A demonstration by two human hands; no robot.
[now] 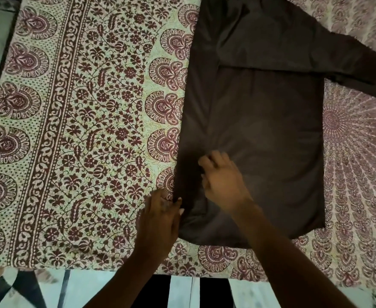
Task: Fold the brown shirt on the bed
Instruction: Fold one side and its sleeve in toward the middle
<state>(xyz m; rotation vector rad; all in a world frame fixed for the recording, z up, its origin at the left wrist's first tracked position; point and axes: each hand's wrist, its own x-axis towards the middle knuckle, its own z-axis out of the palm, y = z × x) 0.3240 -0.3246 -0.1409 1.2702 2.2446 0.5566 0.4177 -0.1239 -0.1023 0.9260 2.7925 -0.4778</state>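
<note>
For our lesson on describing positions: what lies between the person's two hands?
Only a dark, creased strip of the brown shirt, along its edge, lies between the left hand and the right hand; the head view shows it.

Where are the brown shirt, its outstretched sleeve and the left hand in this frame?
brown shirt [267, 134], head view, middle of the flat body panel.
sleeve [338, 61], head view, midway along the sleeve lying out to the right.
left hand [160, 216], head view, back of the hand.

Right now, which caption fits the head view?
Left hand and right hand touch the brown shirt lying on the patterned bed.
</note>
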